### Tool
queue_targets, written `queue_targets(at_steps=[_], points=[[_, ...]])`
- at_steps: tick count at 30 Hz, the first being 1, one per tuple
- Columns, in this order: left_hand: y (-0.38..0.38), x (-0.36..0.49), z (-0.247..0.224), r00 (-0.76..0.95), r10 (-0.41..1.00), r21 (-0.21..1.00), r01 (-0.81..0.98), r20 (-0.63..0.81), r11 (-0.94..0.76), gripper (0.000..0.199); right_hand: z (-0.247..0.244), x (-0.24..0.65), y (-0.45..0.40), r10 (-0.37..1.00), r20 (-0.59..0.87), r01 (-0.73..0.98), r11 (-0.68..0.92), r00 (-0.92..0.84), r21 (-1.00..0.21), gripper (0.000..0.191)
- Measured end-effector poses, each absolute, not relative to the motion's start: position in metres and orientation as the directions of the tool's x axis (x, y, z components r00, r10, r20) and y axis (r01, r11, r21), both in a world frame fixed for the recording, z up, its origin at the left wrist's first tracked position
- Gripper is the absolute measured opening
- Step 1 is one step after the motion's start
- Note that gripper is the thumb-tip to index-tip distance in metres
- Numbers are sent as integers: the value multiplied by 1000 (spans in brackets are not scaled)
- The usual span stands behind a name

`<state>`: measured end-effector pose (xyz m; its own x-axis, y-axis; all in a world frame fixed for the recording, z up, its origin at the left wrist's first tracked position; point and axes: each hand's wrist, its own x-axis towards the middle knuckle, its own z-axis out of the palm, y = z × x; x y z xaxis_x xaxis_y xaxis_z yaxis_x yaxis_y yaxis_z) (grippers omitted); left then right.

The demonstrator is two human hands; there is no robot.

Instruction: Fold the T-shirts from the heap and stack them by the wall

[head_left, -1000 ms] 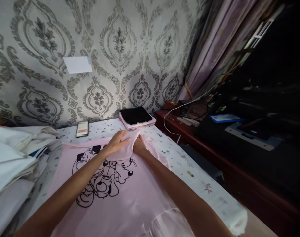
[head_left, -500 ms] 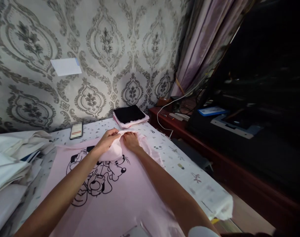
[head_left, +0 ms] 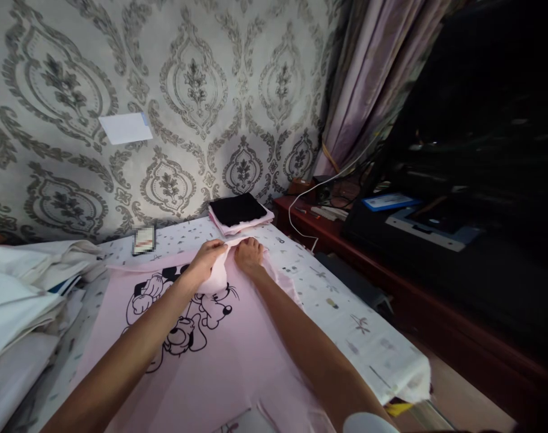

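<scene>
Printed white sheet [head_left: 364, 346] over a flat surface, with a pink cloth [head_left: 242, 355] bearing black cartoon outlines spread on it, right of a pale fabric heap [head_left: 21, 288]. Toward the cloth's far edge, the left hand [head_left: 206, 261] grasps a raised fold; the right hand [head_left: 249, 255] lies just beside, fingers curled, its grip impossible to tell. Beyond: a folded black cloth [head_left: 238, 209], then a patterned wall [head_left: 238, 90].
</scene>
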<state>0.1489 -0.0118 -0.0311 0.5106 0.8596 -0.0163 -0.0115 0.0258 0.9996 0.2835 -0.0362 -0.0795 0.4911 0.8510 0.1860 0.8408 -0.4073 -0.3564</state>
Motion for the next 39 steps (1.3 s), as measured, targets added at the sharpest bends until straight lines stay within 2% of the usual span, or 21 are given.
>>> queue_targets(at_steps=[5,7,11,13,15,16,18,20,21,23,26,28,31,35,37,39], points=[[-37,165,-40,539,840,998,11,-59,63,25,-76,307,-38,875,174,852,-365,452,-375,39],[-50,163,-42,618,783,997,58,-69,42,27,-75,318,-39,884,181,854,-335,431,-398,39],[-55,129,-36,775,632,962,145,36,-232,30,-72,331,-39,892,204,844,-279,405,-458,44],[-44,93,-28,750,656,894,229,89,-384,27,-69,334,-40,887,215,836,-270,409,-478,47],[-27,50,-22,664,742,761,434,91,-482,25,-65,336,-43,879,230,832,-268,417,-486,49],[-18,28,-20,591,803,634,593,75,-496,25,-62,337,-47,876,237,832,-265,419,-488,50],[0,-14,-19,438,895,298,846,84,-442,32,-57,337,-59,909,239,859,-200,342,-472,50],[14,-48,-23,400,910,35,914,108,-405,43,-52,334,-76,971,196,909,-43,136,-415,56],[18,-60,-25,396,911,-51,918,116,-392,45,-51,330,-86,988,153,924,45,15,-380,61],[21,-75,-29,407,905,-144,910,124,-390,44,-48,318,-105,984,60,933,176,-166,-314,65],[20,-80,-28,431,895,-208,891,113,-403,40,-43,300,-123,974,41,941,225,-222,-254,43],[16,-77,-22,443,888,-263,878,124,-401,37,-36,293,-128,974,80,936,226,-212,-270,28],[7,-76,-5,443,879,-331,868,176,-371,37,-21,298,-137,982,122,887,184,-146,-424,22],[-19,-86,17,446,854,-322,877,267,-357,36,-4,318,-168,975,212,771,185,-66,-609,19],[-35,-97,17,475,848,-302,865,235,-401,36,1,326,-192,972,227,746,194,-59,-638,18],[-49,-111,7,513,845,-243,848,149,-472,35,0,330,-215,979,180,738,188,-92,-649,19]])
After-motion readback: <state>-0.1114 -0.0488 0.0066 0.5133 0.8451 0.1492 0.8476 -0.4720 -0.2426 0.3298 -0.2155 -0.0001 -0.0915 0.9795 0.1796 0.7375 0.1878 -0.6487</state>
